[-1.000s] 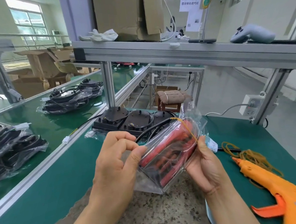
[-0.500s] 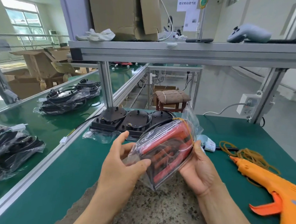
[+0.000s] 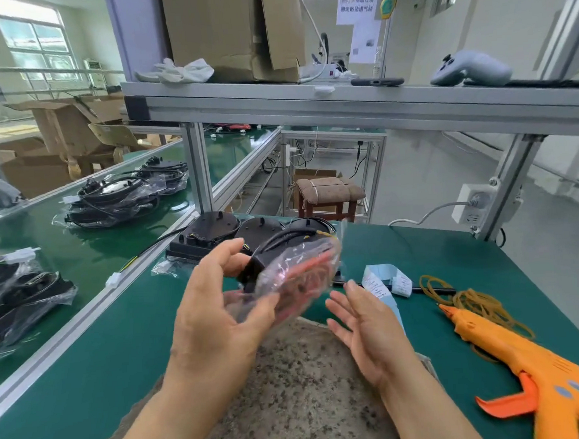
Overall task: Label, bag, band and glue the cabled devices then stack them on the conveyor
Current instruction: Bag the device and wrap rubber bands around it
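Bagged device (image 3: pixel 297 272): head view, it's up in the air over the tabletop (image 3: pixel 434 255), tilted and motion-blurred, with a red body and black cable inside clear plastic. One hand carries it now, where a second ago two cradled it.
Left hand (image 3: pixel 212 317): grip clamped on the bag, thumb pressed to the near face, fingers curled behind. It has taken the whole load.
Right hand (image 3: pixel 364 333): just let go. Palm open, fingers spread, hanging just beside the bag and, as far as I can tell, not touching it.
Band: there's a yellow streak at the bag's far end, too blurred to say how it sits.
Meaning: bagging and banding look finished for this unit, I'd judge. The freed hand is the one nearer the glue gun (image 3: pixel 509 352) and the loose rubber bands (image 3: pixel 470 300).
Still ahead: glue, then the conveyor (image 3: pixel 82 263) on the left, where bagged stacks (image 3: pixel 112 201) already lie.
Waiting: bare devices (image 3: pixel 215 233) sit at the tabletop's back edge.
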Demonstrator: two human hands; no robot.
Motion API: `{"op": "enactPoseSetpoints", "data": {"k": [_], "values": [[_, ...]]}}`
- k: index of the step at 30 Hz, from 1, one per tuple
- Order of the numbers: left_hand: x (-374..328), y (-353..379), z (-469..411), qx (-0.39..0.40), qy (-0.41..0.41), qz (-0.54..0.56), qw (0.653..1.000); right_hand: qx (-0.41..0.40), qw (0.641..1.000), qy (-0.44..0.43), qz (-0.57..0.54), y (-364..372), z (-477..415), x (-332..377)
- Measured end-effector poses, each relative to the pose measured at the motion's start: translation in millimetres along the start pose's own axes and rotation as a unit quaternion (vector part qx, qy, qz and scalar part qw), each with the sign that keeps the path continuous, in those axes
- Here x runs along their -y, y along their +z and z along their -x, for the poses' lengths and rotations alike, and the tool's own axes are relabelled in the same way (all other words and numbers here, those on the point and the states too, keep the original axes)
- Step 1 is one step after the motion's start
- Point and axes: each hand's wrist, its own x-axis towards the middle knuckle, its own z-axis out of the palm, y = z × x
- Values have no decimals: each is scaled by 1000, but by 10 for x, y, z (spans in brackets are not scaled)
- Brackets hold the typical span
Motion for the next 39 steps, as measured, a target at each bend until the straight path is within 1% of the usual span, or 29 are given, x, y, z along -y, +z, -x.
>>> {"op": "enactPoseSetpoints", "data": {"k": [2, 4, 6, 8, 12, 14, 17, 19, 20, 22, 23, 24, 25, 26, 27, 28, 29, 30, 31, 33, 34, 35, 36, 38, 39], "values": [[22, 46, 2, 12, 93, -101, 990, -35, 998, -27, 46, -49, -24, 20], [72, 147, 33, 32, 163, -186, 968, -57, 992, -53, 96, -84, -46, 61], [157, 233, 90, 52, 203, -243, 947, -81, 981, -83, 157, -120, -63, 114], [247, 290, 172, 75, 234, -261, 933, -108, 973, -108, 172, -169, -95, 177], [349, 304, 292, 109, 248, -255, 928, -132, 973, -122, 148, -222, -122, 264], [370, 283, 272, 103, 244, -258, 929, -127, 970, -127, 166, -214, -100, 272], [355, 228, 174, 77, 222, -270, 934, -109, 957, -149, 224, -130, 6, 307], [278, 186, 114, 74, 210, -264, 938, -74, 938, -181, 286, -49, 127, 350], [224, 157, 86, 75, 209, -256, 941, -40, 920, -203, 333, 0, 208, 380], [78, 69, 9, 69, 216, -228, 947, 65, 869, -241, 428, 117, 382, 468], [-4, 9, -44, 68, 217, -208, 951, 112, 844, -257, 457, 177, 449, 523], [-82, -61, -112, 71, 213, -190, 956, 146, 827, -268, 471, 234, 504, 584], [-154, -136, -192, 77, 205, -179, 959, 169, 822, -272, 471, 273, 542, 641], [-217, -200, -283, 88, 191, -171, 962, 191, 830, -263, 454, 296, 569, 695], [-266, -250, -375, 111, 165, -154, 968, 220, 848, -241, 419, 310, 583, 750], [-289, -265, -469, 150, 126, -114, 974, 253, 866, -213, 375, 314, 592, 795], [-271, -242, -551, 200, 80, -53, 975, 272, 881, -188, 337, 304, 589, 820], [-203, -188, -626, 250, 34, 11, 968, 262, 893, -175, 321, 278, 556, 822], [-112, -115, -692, 294, -7, 58, 954, 224, 903, -175, 322, 237, 489, 811], [109, 49, -780, 365, -63, 85, 925, 94, 919, -180, 338, 114, 293, 763], [224, 124, -810, 389, -79, 80, 915, 20, 916, -184, 355, 24, 172, 737], [336, 188, -842, 400, -95, 70, 909, -48, 899, -191, 391, -85, 43, 722], [435, 242, -874, 404, -113, 57, 906, -108, 871, -195, 437, -205, -82, 706], [560, 336, -923, 431, -138, 29, 891, -198, 812, -177, 520, -483, -326, 682], [589, 390, -933, 460, -142, 9, 877, -230, 786, -156, 552, -615, -431, 680]]}}
